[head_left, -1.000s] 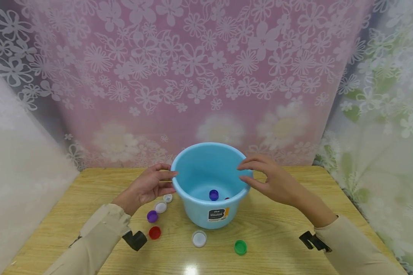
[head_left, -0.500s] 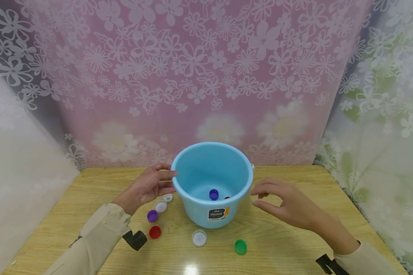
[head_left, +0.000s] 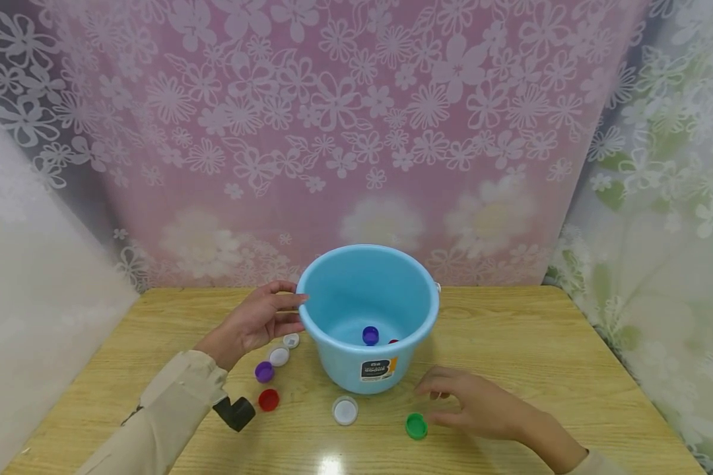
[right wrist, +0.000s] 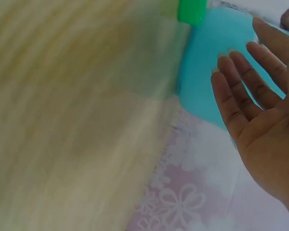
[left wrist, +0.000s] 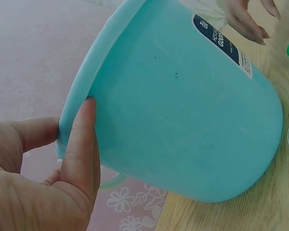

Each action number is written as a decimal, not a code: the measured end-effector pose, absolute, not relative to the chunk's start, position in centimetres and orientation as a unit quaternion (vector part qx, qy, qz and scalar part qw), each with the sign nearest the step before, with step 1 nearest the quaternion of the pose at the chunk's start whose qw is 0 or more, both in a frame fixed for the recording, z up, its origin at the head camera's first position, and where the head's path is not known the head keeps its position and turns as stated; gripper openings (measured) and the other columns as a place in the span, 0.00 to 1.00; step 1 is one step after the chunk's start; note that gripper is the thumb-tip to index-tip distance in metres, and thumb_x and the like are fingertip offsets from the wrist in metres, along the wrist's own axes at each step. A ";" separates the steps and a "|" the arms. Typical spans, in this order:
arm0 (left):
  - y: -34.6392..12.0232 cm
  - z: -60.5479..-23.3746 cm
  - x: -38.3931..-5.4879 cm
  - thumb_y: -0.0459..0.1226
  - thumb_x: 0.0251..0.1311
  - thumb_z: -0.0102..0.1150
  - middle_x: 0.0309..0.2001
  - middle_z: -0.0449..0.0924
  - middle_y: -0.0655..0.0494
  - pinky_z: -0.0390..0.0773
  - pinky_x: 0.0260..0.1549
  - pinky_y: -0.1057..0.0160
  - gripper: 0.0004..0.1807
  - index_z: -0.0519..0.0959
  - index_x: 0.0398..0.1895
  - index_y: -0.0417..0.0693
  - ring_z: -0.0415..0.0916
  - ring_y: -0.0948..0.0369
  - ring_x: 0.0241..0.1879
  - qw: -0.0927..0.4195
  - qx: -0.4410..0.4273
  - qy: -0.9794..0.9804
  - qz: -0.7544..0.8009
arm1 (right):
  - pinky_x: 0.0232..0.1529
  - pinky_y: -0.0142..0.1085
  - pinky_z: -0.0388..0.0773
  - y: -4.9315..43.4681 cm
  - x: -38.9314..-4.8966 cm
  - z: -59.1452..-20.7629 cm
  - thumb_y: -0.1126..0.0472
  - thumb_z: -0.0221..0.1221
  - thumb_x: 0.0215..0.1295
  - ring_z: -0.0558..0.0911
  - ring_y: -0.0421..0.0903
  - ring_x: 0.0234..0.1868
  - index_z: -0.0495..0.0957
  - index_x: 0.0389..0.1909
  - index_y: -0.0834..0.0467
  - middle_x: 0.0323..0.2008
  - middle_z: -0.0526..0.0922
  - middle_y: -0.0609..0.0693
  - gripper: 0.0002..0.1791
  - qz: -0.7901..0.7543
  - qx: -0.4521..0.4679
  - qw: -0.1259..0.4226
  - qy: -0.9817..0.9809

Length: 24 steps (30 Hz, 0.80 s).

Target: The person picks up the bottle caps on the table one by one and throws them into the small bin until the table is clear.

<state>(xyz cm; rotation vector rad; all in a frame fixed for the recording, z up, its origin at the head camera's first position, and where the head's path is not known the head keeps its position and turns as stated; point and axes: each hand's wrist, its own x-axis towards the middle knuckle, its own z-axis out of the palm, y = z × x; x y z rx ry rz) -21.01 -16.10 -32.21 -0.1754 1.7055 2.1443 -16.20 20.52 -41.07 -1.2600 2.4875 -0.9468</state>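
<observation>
A light blue bucket (head_left: 356,369) stands on the wooden table, with a purple bottle cap (head_left: 370,335) and part of a red one inside. My left hand (head_left: 261,320) grips its rim on the left side; the left wrist view shows thumb and fingers (left wrist: 82,144) on either side of the rim. To the right, my right hand (head_left: 475,402) hovers near a green bottle cap (head_left: 416,427), fingers loosely bent and nothing between them. In the right wrist view those fingers (right wrist: 238,91) overlap the bucket, and the green cap shows beyond.
Left of the bucket lie a red cap (head_left: 269,400), a purple cap (head_left: 264,372) and two white caps (head_left: 278,357). Another white cap (head_left: 345,411) sits in front of the bucket. A floral curtain (head_left: 368,132) hangs behind the wooden table (head_left: 523,343).
My right hand has left the bucket's right rim and come down and nearer, to beside the green cap. The left hand has stayed on the rim.
</observation>
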 end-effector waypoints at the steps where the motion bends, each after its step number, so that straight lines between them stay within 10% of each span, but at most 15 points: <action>1: -16.1 -32.2 -21.0 0.33 0.64 0.59 0.39 0.78 0.40 0.82 0.35 0.57 0.22 0.63 0.56 0.41 0.84 0.54 0.29 0.196 -0.063 0.609 0.766 | 0.45 0.37 0.78 20.4 -16.2 -41.3 0.50 0.60 0.66 0.77 0.43 0.49 0.77 0.50 0.46 0.48 0.76 0.41 0.14 -0.319 -0.427 0.105 0.839; 24: -16.0 -32.3 -20.9 0.32 0.64 0.58 0.39 0.80 0.40 0.81 0.37 0.56 0.21 0.63 0.56 0.40 0.84 0.54 0.29 0.192 -0.063 0.604 0.771 | 0.49 0.33 0.76 19.2 -15.7 -43.9 0.53 0.62 0.64 0.73 0.36 0.50 0.78 0.48 0.45 0.49 0.74 0.36 0.12 -0.256 -0.444 0.136 0.848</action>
